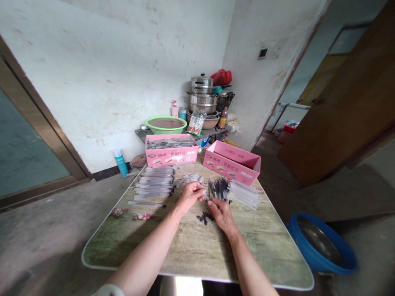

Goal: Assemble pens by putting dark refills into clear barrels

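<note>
My left hand and my right hand meet over the middle of the table, fingers pinched. Between their fingertips is a small, pale, see-through pen part; its exact shape is mostly covered. Just beyond my right hand lie dark pen refills in a bunch, with clear pen barrels to their right. Small black pen pieces are heaped left of my right hand. Behind my left hand is a pile of small whitish pieces. Frosted pens with dark ends lie in a stack at the left.
Along the table's far edge stand a pink box full of pens and a second pink box at an angle. Behind are a green basin and stacked steel pots. A blue tub sits on the floor at right.
</note>
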The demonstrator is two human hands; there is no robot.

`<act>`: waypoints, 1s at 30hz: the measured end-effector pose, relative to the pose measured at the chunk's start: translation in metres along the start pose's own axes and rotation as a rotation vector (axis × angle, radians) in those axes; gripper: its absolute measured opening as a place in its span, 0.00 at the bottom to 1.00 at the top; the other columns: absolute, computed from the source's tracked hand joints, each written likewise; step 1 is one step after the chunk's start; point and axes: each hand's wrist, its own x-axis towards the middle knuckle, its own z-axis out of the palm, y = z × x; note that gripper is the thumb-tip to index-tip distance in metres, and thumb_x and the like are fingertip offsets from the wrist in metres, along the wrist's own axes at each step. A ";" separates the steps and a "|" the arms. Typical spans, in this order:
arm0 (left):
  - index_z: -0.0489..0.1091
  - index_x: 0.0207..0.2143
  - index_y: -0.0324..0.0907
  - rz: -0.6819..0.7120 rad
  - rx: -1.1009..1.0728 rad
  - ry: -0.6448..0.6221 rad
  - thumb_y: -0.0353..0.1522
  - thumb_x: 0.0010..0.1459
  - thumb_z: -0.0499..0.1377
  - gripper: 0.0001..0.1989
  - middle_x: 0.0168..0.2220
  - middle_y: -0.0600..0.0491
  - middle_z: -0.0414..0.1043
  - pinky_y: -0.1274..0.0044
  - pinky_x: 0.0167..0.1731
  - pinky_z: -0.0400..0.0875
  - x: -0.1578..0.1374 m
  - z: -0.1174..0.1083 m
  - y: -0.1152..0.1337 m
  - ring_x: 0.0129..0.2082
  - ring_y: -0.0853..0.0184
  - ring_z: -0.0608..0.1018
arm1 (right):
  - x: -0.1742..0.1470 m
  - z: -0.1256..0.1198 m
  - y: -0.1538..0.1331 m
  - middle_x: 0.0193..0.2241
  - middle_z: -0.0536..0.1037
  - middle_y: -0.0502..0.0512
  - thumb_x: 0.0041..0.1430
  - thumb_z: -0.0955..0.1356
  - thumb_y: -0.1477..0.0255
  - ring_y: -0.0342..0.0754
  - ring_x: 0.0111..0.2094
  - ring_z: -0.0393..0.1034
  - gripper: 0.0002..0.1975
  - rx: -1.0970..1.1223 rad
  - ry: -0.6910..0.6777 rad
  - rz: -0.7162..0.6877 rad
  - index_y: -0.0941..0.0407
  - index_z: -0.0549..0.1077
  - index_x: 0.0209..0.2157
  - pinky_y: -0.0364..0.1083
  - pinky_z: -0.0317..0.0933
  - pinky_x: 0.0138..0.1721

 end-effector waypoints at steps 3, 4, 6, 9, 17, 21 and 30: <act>0.71 0.30 0.35 -0.025 -0.035 -0.021 0.41 0.43 0.70 0.19 0.19 0.53 0.70 0.78 0.23 0.65 -0.001 0.003 0.002 0.18 0.71 0.71 | -0.001 -0.002 -0.002 0.14 0.62 0.46 0.59 0.65 0.57 0.41 0.18 0.50 0.19 0.080 -0.020 0.042 0.56 0.73 0.23 0.42 0.44 0.20; 0.71 0.30 0.35 -0.032 -0.046 -0.028 0.41 0.43 0.70 0.20 0.19 0.53 0.70 0.77 0.23 0.65 -0.002 0.004 0.003 0.18 0.71 0.71 | -0.002 -0.003 -0.002 0.14 0.61 0.45 0.59 0.66 0.56 0.40 0.17 0.49 0.20 0.122 -0.028 0.072 0.56 0.72 0.22 0.42 0.42 0.19; 0.71 0.32 0.35 -0.030 -0.060 -0.043 0.42 0.43 0.69 0.20 0.20 0.54 0.70 0.77 0.24 0.66 -0.002 0.006 0.004 0.19 0.71 0.71 | -0.003 -0.004 -0.003 0.11 0.60 0.44 0.58 0.66 0.55 0.39 0.14 0.46 0.20 0.213 -0.048 0.143 0.56 0.73 0.24 0.42 0.39 0.17; 0.71 0.32 0.35 0.003 -0.051 -0.066 0.42 0.45 0.68 0.20 0.20 0.55 0.70 0.78 0.24 0.66 -0.003 0.009 0.007 0.19 0.72 0.71 | -0.003 -0.006 -0.003 0.08 0.59 0.42 0.58 0.65 0.54 0.37 0.11 0.41 0.20 0.321 -0.083 0.209 0.58 0.75 0.28 0.41 0.34 0.15; 0.70 0.34 0.35 0.071 -0.061 -0.119 0.41 0.48 0.67 0.18 0.22 0.55 0.70 0.78 0.26 0.66 -0.007 0.014 0.008 0.21 0.72 0.72 | -0.005 -0.011 -0.005 0.09 0.61 0.42 0.58 0.67 0.55 0.35 0.09 0.42 0.20 0.469 -0.122 0.249 0.60 0.75 0.31 0.39 0.34 0.14; 0.70 0.34 0.36 0.098 -0.034 -0.070 0.41 0.50 0.66 0.17 0.21 0.55 0.69 0.79 0.24 0.65 -0.003 0.009 0.008 0.20 0.72 0.71 | -0.001 -0.007 0.000 0.09 0.64 0.44 0.57 0.67 0.54 0.35 0.09 0.45 0.21 0.431 -0.092 0.250 0.59 0.75 0.28 0.39 0.36 0.13; 0.69 0.39 0.37 0.430 0.183 1.091 0.40 0.55 0.56 0.15 0.29 0.53 0.71 0.80 0.26 0.67 0.013 -0.109 0.033 0.24 0.71 0.73 | 0.004 -0.010 0.015 0.15 0.72 0.48 0.56 0.67 0.53 0.39 0.10 0.58 0.21 0.322 0.219 0.182 0.58 0.76 0.34 0.39 0.44 0.11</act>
